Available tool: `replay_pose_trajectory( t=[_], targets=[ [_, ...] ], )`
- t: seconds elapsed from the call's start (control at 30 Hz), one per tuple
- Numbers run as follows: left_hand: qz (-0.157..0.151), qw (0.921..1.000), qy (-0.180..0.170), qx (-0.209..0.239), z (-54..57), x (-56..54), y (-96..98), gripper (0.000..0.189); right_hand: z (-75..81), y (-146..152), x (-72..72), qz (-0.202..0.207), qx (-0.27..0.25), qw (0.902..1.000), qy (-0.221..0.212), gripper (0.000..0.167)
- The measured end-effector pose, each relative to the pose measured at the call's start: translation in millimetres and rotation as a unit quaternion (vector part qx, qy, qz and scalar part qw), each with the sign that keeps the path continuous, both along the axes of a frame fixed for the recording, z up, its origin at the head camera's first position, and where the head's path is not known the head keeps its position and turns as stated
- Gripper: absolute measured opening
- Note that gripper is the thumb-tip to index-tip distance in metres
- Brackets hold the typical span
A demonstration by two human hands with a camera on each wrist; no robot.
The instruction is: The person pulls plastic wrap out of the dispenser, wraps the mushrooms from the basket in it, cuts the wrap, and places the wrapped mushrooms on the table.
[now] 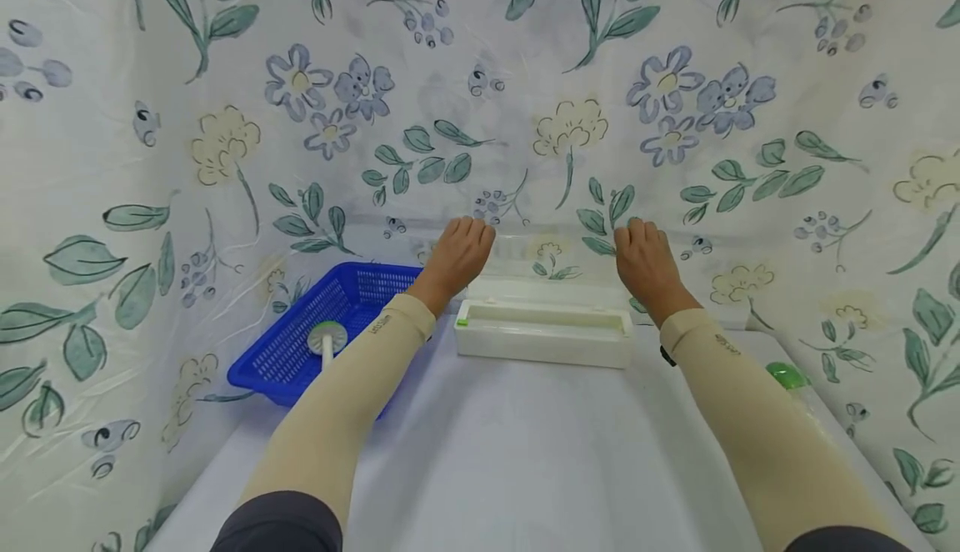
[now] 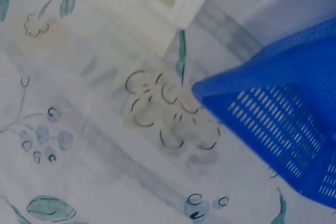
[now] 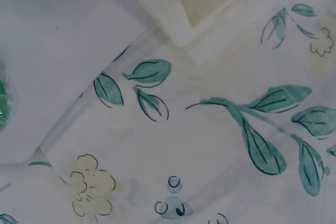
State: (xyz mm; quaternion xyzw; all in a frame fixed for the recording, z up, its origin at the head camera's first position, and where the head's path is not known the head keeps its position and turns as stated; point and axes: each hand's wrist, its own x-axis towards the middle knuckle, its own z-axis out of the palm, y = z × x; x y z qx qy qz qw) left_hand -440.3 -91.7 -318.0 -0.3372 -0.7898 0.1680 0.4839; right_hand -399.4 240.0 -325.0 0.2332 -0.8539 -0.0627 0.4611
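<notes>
A white surface [image 1: 540, 452] meets flower-patterned walls [image 1: 480, 2]. The left hand [image 1: 456, 258] and right hand [image 1: 648, 267] are raised with fingers curled in; whether they pinch anything cannot be told. Below and between them sits a long white rectangular box [image 1: 542, 348]; left of the left fingers, a blue perforated plastic basket [image 1: 262, 358].

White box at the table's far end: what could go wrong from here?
The white box stands near the far edge of the table, so a push could send it over.
The left hand and right hand appear raised near its ends; lowered carelessly, they might bump it.
In the head view, the left forearm crosses the blue basket and might catch its rim.
</notes>
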Motion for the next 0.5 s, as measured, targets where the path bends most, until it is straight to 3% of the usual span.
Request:
replay_pose_trajectory(
  t=[0.3, 0.5],
  targets=[
    [0.012, 0.9997, 0.022, -0.006, 34.8, 3.6, -2.0, 0.017, 30.4, 3, -1.6, 0.003, -0.007, 0.9991, 0.043, 0.025],
    [-0.008, 0.9991, 0.041, -0.003, 61.9, 11.2, -5.8, 0.015, 56.6, 4, 5.4, 0.019, -0.006, 0.9967, 0.079, 0.028]
  ],
)
